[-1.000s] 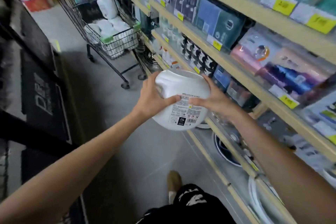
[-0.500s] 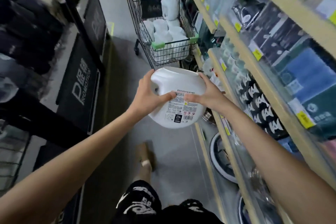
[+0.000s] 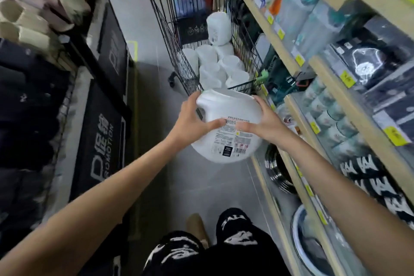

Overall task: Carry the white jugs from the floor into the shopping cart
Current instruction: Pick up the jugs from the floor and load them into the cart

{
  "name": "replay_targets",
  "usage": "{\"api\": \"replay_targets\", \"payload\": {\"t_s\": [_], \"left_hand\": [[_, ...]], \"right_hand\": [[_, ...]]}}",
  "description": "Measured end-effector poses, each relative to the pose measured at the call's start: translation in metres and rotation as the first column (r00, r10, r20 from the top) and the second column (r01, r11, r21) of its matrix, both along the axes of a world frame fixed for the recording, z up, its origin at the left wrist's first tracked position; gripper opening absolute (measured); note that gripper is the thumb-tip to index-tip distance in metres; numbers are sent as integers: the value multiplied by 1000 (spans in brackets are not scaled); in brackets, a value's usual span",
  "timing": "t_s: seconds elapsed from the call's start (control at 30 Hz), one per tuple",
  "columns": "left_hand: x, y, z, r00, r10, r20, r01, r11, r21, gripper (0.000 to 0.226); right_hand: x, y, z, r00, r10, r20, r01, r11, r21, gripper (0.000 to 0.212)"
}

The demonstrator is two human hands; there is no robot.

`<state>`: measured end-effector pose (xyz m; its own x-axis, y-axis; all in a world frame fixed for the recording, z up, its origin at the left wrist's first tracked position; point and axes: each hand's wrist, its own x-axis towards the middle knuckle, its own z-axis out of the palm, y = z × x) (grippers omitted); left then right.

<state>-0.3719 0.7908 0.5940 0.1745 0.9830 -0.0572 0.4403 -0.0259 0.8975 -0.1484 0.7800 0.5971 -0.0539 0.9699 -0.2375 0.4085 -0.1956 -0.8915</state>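
I hold a large white jug [image 3: 228, 110] with a printed label facing me, out in front at chest height. My left hand [image 3: 192, 119] grips its left side and my right hand [image 3: 262, 121] grips its right side. Straight ahead stands a black wire shopping cart [image 3: 177, 51] whose near end is just beyond the jug. Several white jugs [image 3: 215, 67] lie packed in the cart, and one more [image 3: 218, 27] stands upright on top at the far end.
Wooden shelves [image 3: 298, 67] full of packaged goods run along the right, with basins on the lowest level. Black promotion display stands [image 3: 100, 141] line the left. The grey floor aisle [image 3: 152, 87] between them is narrow. My legs and shoe show at the bottom.
The cart has come much closer and now sits right ahead of the jug. The view has swung along the aisle. Both hands keep the same hold on the jug.
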Motion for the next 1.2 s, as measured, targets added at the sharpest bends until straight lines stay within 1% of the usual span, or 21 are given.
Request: {"api": "replay_targets", "payload": {"t_s": [0.2, 0.23, 0.3, 0.43, 0.47, 0.53, 0.6, 0.67, 0.77, 0.8, 0.87, 0.9, 0.97, 1.03, 1.13, 1.2], "left_hand": [[-3, 110, -5, 998, -64, -16, 64, 997, -32, 97], [-3, 130, -9, 997, -73, -21, 72, 997, -42, 98], [-1, 171, -16, 995, -96, -33, 93, 993, -70, 103], [5, 266, -27, 983, -166, -71, 155, 977, -143, 113], [7, 290, -30, 978, -188, -88, 171, 971, -169, 117], [9, 337, -34, 966, -227, -122, 194, 953, -234, 128], [12, 379, -36, 956, -259, -140, 213, 937, -277, 132], [14, 417, -38, 939, -303, -161, 250, 926, -282, 132], [19, 471, -43, 917, -356, -183, 307, 919, -247, 125], [21, 488, -46, 905, -380, -194, 333, 913, -236, 122], [26, 524, -53, 870, -439, -223, 394, 893, -218, 119], [29, 543, -57, 850, -472, -234, 431, 878, -209, 119], [38, 581, -68, 789, -555, -262, 520, 832, -196, 120], [47, 617, -80, 705, -635, -315, 600, 771, -214, 121], [66, 664, -100, 583, -723, -371, 684, 683, -255, 123], [81, 688, -112, 494, -768, -408, 750, 613, -247, 125]], "right_hand": [[-3, 97, -7, 999, -50, -12, 50, 998, -39, 116], [-3, 115, -10, 998, -58, -22, 57, 998, -39, 116], [-1, 152, -18, 997, -74, -37, 72, 996, -49, 112], [3, 233, -35, 994, -108, -16, 107, 993, -59, 126], [5, 255, -39, 993, -112, -28, 110, 992, -64, 125], [7, 294, -46, 991, -130, -36, 127, 989, -70, 115], [9, 330, -52, 993, -122, -6, 121, 990, -70, 113], [11, 364, -55, 993, -113, 25, 114, 992, -52, 115], [16, 409, -56, 994, -110, 27, 111, 993, -39, 109], [18, 422, -58, 993, -115, 17, 116, 992, -54, 114], [21, 446, -67, 989, -148, 11, 148, 984, -103, 130], [23, 458, -71, 986, -169, 11, 169, 978, -124, 134], [25, 482, -83, 976, -211, 59, 217, 967, -136, 132], [24, 501, -95, 953, -265, 145, 284, 951, -125, 127], [17, 518, -114, 902, -378, 210, 399, 914, -69, 123], [13, 530, -126, 858, -455, 237, 472, 881, -21, 120]]}}
